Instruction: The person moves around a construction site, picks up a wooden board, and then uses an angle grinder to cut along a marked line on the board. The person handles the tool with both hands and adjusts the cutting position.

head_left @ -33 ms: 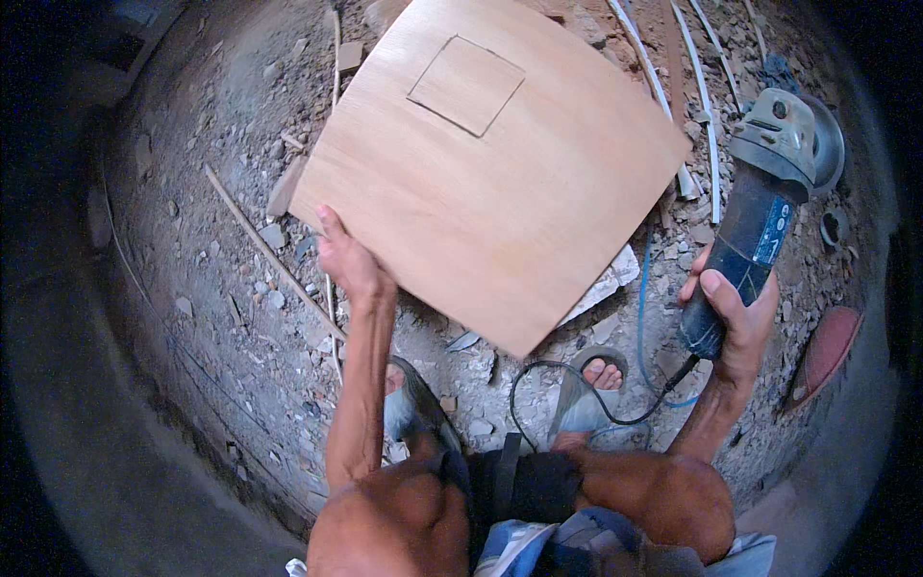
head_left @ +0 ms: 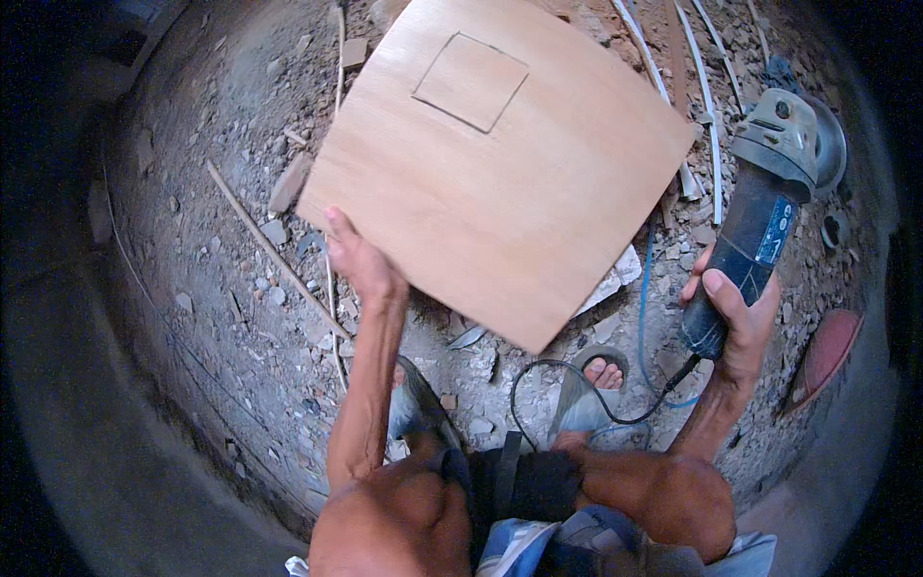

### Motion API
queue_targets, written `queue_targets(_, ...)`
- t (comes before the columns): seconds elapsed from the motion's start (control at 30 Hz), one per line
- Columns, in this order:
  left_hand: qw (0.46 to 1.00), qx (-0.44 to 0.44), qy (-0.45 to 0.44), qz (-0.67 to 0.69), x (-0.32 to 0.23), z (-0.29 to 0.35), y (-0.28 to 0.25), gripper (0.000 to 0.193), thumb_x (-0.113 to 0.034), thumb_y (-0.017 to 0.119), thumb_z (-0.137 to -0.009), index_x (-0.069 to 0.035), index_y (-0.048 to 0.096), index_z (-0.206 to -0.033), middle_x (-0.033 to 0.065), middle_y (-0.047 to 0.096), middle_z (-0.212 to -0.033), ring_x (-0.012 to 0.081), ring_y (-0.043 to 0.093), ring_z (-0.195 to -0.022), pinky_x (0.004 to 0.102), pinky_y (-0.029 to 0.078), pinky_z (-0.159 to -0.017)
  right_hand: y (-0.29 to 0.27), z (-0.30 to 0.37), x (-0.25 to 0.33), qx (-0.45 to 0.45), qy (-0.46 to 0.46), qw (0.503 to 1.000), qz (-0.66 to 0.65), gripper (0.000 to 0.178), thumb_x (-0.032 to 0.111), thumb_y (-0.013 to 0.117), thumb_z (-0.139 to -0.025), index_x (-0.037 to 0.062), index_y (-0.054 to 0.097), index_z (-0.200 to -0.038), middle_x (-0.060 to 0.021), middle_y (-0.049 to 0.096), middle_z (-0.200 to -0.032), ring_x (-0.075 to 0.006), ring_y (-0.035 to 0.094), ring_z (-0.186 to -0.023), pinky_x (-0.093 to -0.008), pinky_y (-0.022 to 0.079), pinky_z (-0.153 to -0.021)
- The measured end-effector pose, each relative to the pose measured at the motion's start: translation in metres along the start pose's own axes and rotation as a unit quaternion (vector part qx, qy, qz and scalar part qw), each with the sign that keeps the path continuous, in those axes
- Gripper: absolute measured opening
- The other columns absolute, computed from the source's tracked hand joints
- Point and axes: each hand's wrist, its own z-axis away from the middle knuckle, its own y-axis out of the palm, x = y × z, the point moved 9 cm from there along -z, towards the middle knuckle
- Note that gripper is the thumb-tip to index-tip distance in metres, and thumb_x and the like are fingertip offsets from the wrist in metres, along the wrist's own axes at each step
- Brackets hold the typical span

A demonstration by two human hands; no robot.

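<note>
A square-cornered light wooden board [head_left: 519,192], smooth and tan, is tilted in front of me. A small dark-edged square outline [head_left: 471,83] marks its far part. My left hand [head_left: 363,262] grips its near left edge, thumb on top and fingers hidden underneath. On the right, my right hand [head_left: 735,303] is wrapped round the dark body of an angle grinder [head_left: 755,226], thumb across it. The grinder's grey head and round disc guard point away from me. Its black cord [head_left: 596,409] loops from the handle's near end toward my feet.
Rubble and broken chips cover the ground [head_left: 260,240]. A thin wooden stick [head_left: 274,245] lies at left, and white strips [head_left: 710,115] lie at the far right. A blue cable [head_left: 644,298] runs below the board. A reddish oval object [head_left: 825,358] rests at right.
My left hand and the board have shifted slightly to the right, the board's near corner also a little away from me. My right hand and the grinder have hardly moved.
</note>
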Motion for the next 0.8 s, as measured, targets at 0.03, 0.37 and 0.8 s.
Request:
queue_targets(0.03,1.0,0.003,-0.003,0.011,0.01,0.013,0.006,0.056,-0.046,0.048,-0.111,0.006,0.051,-0.132,0.0178,0.067,-0.122,0.0232,0.068,-0.103,0.0373,0.057,-0.09,-0.001,0.001,0.003,-0.002,-0.005,1.0,0.002,0.044,0.03,0.079,-0.081,-0.0037,0.065,-0.104,-0.0106,0.068,-0.087,-0.0178,0.068,-0.069,-0.0304,0.056,-0.066)
queue_targets(0.37,0.98,0.062,0.024,-0.189,0.011,0.028,-0.009,0.061,-0.045,0.053,-0.109,0.008,0.051,-0.14,0.0163,0.064,-0.129,0.0224,0.059,-0.118,0.0365,0.043,-0.108,0.022,0.012,0.028,0.028,-0.02,0.999,-0.029,0.037,0.024,0.08,-0.08,-0.0019,0.065,-0.102,-0.0092,0.069,-0.084,-0.0168,0.069,-0.07,-0.0305,0.056,-0.067)
queue_targets(0.8,0.91,0.309,0.085,-0.262,-0.012,-0.02,0.073,0.038,-0.039,0.064,-0.106,-0.004,0.063,-0.09,-0.0023,0.061,-0.08,0.0061,0.051,-0.074,0.026,0.044,-0.068,0.022,0.017,0.018,0.035,0.007,0.999,-0.022,0.039,0.019,0.082,-0.081,-0.002,0.062,-0.107,-0.0092,0.069,-0.089,-0.0158,0.069,-0.07,-0.0299,0.057,-0.066)
